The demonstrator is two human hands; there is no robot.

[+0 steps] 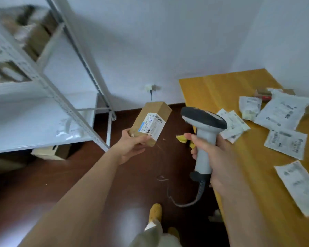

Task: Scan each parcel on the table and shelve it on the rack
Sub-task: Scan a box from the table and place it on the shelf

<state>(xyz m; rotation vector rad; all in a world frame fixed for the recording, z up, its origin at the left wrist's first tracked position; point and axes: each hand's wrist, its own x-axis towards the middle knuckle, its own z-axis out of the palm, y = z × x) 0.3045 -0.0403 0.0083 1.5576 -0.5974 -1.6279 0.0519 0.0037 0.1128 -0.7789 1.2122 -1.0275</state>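
My left hand point(132, 145) grips the lower end of a small brown cardboard parcel point(152, 120), held over the floor with its white barcode label facing up. My right hand point(210, 155) grips the handle of a grey barcode scanner point(203, 120), whose dark head points left toward the parcel, a short gap apart. The white metal rack point(43, 82) stands at the left, with a white mailer bag point(70, 129) on its lower shelf and brown boxes on the upper shelves. Several white mailer parcels point(282, 113) lie on the yellow table point(221, 90) at the right.
The scanner's coiled cable point(198, 195) hangs down to the dark floor. A cardboard box point(50, 152) sits on the floor under the rack. A wall socket point(150, 88) is low on the white wall. My feet in yellow shoes point(155, 213) are below.
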